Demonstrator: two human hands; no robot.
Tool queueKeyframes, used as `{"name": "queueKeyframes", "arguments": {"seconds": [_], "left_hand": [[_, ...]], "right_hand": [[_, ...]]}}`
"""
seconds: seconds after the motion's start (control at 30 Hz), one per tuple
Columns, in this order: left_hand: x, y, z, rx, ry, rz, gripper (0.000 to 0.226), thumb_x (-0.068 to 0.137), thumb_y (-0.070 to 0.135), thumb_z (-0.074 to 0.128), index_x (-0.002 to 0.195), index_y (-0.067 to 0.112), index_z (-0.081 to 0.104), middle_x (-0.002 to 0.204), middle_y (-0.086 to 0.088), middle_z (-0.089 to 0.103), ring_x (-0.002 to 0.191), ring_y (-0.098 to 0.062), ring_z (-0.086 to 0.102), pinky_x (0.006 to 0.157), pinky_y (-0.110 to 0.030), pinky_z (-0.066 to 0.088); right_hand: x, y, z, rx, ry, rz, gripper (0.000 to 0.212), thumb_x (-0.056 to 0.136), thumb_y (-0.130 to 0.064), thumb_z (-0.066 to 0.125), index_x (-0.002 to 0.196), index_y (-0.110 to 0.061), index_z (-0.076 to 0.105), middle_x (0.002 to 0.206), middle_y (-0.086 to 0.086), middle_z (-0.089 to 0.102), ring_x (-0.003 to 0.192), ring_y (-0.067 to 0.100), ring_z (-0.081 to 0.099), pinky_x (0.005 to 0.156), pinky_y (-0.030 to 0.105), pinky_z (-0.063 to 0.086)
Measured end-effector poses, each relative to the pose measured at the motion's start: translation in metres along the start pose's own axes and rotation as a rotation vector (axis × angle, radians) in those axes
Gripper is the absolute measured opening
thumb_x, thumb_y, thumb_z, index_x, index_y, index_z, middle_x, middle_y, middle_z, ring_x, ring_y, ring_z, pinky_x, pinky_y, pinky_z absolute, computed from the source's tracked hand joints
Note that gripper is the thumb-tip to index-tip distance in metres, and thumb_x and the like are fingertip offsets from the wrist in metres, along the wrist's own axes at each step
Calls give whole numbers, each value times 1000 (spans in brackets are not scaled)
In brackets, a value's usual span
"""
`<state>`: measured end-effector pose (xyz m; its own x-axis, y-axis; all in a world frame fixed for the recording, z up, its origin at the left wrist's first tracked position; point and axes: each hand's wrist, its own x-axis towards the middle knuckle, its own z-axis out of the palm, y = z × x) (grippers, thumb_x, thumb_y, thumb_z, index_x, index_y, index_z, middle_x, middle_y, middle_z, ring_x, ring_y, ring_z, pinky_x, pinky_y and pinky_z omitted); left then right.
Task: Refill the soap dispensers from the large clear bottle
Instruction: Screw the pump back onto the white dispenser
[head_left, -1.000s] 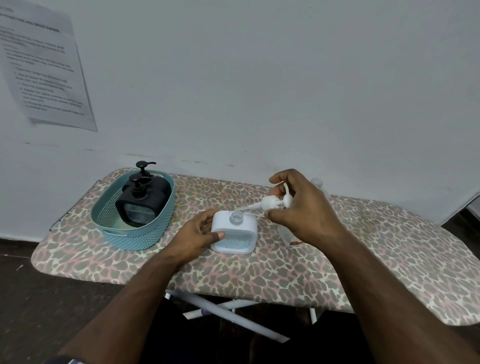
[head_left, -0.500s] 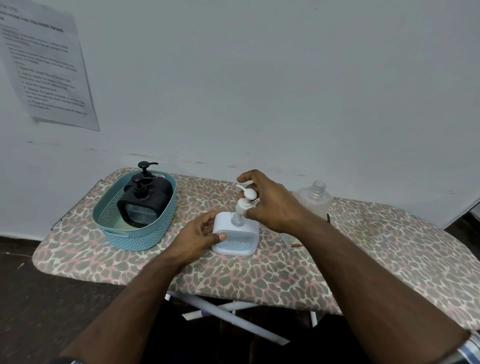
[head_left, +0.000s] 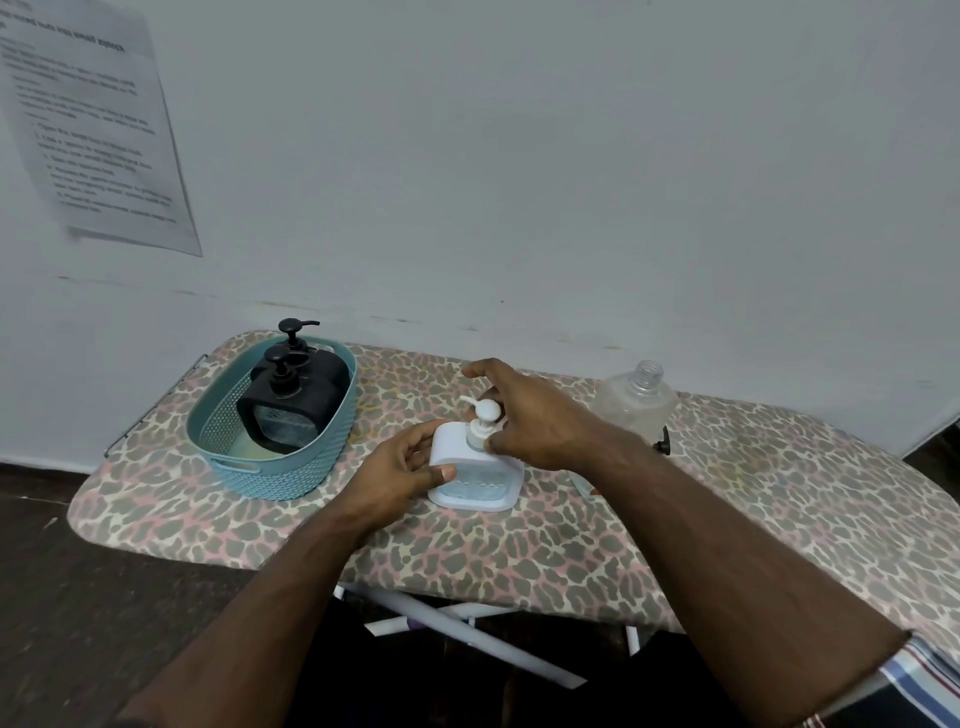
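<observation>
A white square soap dispenser (head_left: 470, 480) stands in the middle of the leopard-print ironing board (head_left: 571, 545). Its white pump (head_left: 484, 415) sits upright in its neck. My left hand (head_left: 402, 467) grips the dispenser's left side, thumb on its front. My right hand (head_left: 535, 415) pinches the pump's collar with thumb and fingers, the forefinger stretched out above. The large clear bottle (head_left: 636, 400), uncapped, stands behind my right wrist, partly hidden. Two black dispensers (head_left: 298, 400) stand in a teal basket (head_left: 270, 467) at the left.
A small black cap or pump part (head_left: 663, 442) lies beside the clear bottle. The wall runs right behind the board, with a printed sheet (head_left: 93, 124) taped at upper left. The board's white legs (head_left: 467, 634) show below its near edge.
My right hand carried the white pump from a tilted position beside the open neck down into the dispenser, where it now stands upright. My left hand kept its grip on the dispenser.
</observation>
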<state>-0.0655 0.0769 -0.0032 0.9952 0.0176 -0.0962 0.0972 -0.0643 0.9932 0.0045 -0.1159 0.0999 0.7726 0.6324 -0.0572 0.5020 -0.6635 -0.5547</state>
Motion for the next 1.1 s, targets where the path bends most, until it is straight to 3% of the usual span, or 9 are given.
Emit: {"name": "queueKeyframes", "arguments": {"seconds": [0.23,0.33,0.47,0.57,0.63,0.73,0.83,1.0,1.1], "left_hand": [[1,0,-1,-8,-10,-2,54,88,1,74,138,14,58,130,-1,70,120,-16,68,103,-37,55],[2,-1,-2,-11,-14,-4,56,88,3,75,139,14,57,132,-2,69,121,-18,67,103,-38,55],[5,1,0,-19,-10,-4,55,87,4,76,137,17,58,131,0,69,120,-16,67,99,-32,57],[6,1,-1,-18,-16,-4,54,87,2,75,137,15,58,130,-1,69,119,-16,68,96,-30,58],[6,1,0,-8,-11,3,53,88,2,74,136,16,59,130,0,69,119,-15,68,96,-28,57],[5,1,0,-9,-6,2,52,88,2,74,135,17,60,129,0,70,118,-14,68,95,-28,58],[6,1,-1,-10,-17,6,52,88,4,75,135,19,60,130,0,70,118,-14,68,97,-32,57],[4,1,0,-19,-23,9,50,89,0,73,134,18,60,127,0,71,116,-14,69,93,-26,58],[3,1,0,-20,-31,10,50,89,1,73,134,18,60,127,0,72,117,-14,69,94,-28,58]], "right_hand": [[3,2,1,-8,49,14,96,77,-26,86,154,-27,28,109,-4,58,102,19,60,75,26,40],[2,6,3,42,69,24,108,70,-29,92,155,-29,25,111,-8,55,100,14,57,83,28,44],[1,10,7,141,128,56,99,72,-22,89,153,-29,32,105,-9,61,92,10,60,82,27,47],[-2,13,16,188,196,91,109,67,-35,94,154,-29,29,130,-1,61,105,13,61,86,29,47],[-4,16,15,245,167,77,116,66,-28,94,157,-33,22,140,0,55,117,17,59,96,34,50],[-3,16,10,270,135,75,109,74,-19,89,157,-36,21,124,1,63,110,15,62,93,30,50],[-3,14,16,187,180,94,109,72,-34,90,157,-34,22,103,-6,59,95,13,59,75,25,43],[-6,13,14,162,107,40,104,81,-19,81,161,-34,16,137,1,61,118,18,59,92,27,43],[-7,11,22,148,177,60,103,79,-27,85,160,-32,21,134,4,62,117,20,60,90,28,43]]}}
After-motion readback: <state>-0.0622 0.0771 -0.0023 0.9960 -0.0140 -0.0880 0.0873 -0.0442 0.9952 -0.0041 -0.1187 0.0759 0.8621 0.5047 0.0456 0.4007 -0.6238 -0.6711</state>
